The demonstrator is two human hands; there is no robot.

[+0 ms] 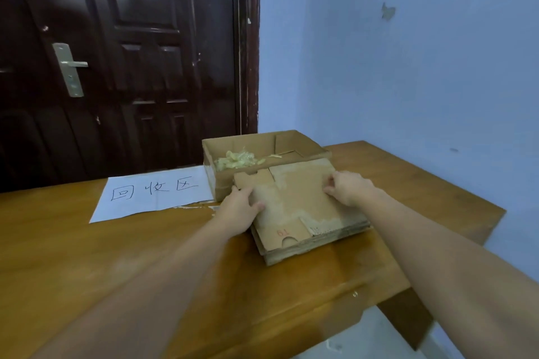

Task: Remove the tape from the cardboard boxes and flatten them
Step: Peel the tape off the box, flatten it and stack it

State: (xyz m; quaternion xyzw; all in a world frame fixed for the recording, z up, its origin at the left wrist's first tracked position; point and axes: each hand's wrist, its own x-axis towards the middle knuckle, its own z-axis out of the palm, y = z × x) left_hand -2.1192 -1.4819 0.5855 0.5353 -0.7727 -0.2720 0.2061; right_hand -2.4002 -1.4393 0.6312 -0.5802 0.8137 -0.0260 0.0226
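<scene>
On the brown wooden bench (116,256), a stack of flattened brown cardboard boxes (303,213) lies near its right side. The left hand (242,208) grips the top sheet's left edge, thumb curled on top, while the right hand (348,186) presses curled fingers on its right edge. Just behind stands an open cardboard tray (233,181) holding crumpled pale tape strips (236,160), beside a white paper sign (154,192).

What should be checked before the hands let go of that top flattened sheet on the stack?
1. Top flattened sheet lies flat on the stack: ok.
2. Sheet squared with the stack below: not ok, its far edge overhangs toward the open box.
3. Left hand and right hand each on a side of the sheet: ok.
4. Tape fully off this sheet: cannot tell, only pale residue marks show.
5. Removed tape scraps collected in the open box: ok.
6. Stack fully on the table: ok.
</scene>
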